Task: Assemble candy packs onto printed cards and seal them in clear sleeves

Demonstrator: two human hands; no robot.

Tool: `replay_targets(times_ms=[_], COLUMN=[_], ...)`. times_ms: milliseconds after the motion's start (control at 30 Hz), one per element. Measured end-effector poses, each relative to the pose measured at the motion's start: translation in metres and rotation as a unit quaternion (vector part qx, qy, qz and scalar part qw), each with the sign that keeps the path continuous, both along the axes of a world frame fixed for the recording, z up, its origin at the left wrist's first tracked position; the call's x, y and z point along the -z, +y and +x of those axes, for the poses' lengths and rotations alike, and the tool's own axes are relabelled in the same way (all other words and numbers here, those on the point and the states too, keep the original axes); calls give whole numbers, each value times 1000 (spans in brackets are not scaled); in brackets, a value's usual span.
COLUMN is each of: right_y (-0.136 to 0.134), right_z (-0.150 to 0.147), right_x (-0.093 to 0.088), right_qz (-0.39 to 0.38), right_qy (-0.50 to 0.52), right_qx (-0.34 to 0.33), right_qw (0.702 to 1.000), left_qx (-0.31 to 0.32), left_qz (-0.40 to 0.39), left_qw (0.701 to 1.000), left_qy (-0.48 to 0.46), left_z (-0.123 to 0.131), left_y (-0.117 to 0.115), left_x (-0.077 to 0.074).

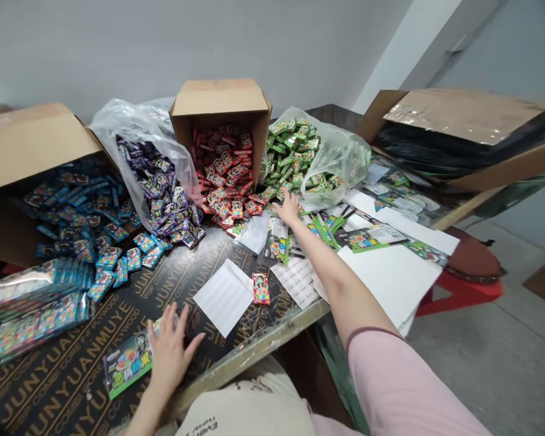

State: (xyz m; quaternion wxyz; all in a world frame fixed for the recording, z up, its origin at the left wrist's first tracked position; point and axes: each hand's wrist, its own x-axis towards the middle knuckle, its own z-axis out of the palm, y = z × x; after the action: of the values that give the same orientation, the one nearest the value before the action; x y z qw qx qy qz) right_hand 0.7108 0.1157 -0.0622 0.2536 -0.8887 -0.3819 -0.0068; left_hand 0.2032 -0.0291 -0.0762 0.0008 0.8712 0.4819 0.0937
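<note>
My left hand (169, 346) rests at the near edge of the table with its fingers spread. Its fingertips overlap the right end of a clear packet with a green-edged printed card (129, 365). My right hand (289, 209) reaches far forward, fingers apart, at the front of a pile of small green packs (293, 151) spilling from a plastic bag. What lies right under its fingertips is partly hidden. Below that hand lies another packet with a black and green card (277, 241). One red pack (260, 288) lies alone beside a square white paper (224, 297).
Blue packs (109, 257) spill from a carton at left. Purple packs (175, 212) fill a plastic bag, and red packs (227, 169) a carton (220, 97). Filled packets (40, 321) are stacked at left. White sheets (386, 278) and an open carton (472, 115) stand right, above a red stool (472, 260).
</note>
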Motion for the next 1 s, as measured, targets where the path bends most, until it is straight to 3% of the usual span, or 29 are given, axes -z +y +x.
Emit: replay_targets(times_ms=[167, 300, 433, 500, 533, 600, 633, 733, 767, 800, 867, 1000], right_y=[41, 51, 44, 26, 12, -24, -45, -101, -115, -125, -138, -146], right_z=[24, 41, 20, -16, -40, -93, -119, -181, -195, -206, -220, -232], right_x=[-13, -26, -33, -34, -34, -35, -37, -42, -42, -42, -38, -37], right_qz=[94, 156, 194, 218, 256, 281, 278, 258, 254, 248, 226, 141], right_qy=[130, 167, 183, 212, 251, 329, 342, 289, 260, 234, 196, 194], right_qx=[146, 173, 135, 56, -32, -201, -258, -417, -458, -490, -524, -538], right_qw=[976, 958, 954, 951, 933, 879, 860, 822, 811, 802, 798, 808], left_qx=[48, 78, 86, 48, 19, -37, -54, -119, -133, -146, -168, -196], left_qz=[-75, -114, -181, -224, -250, -321, -378, -560, -591, -601, -588, -536], left_qw=[996, 990, 980, 970, 959, 900, 847, 618, 560, 525, 508, 554], left_qy=[18, 37, 1, -76, -137, -291, -370, -538, -565, -585, -607, -606], left_z=[49, 59, 62, 68, 72, 82, 88, 103, 107, 108, 107, 92], left_y=[3, 20, 46, 58, 63, 70, 72, 74, 73, 71, 67, 57], left_x=[12, 15, 3, -9, -17, -35, -44, -67, -71, -74, -77, -76])
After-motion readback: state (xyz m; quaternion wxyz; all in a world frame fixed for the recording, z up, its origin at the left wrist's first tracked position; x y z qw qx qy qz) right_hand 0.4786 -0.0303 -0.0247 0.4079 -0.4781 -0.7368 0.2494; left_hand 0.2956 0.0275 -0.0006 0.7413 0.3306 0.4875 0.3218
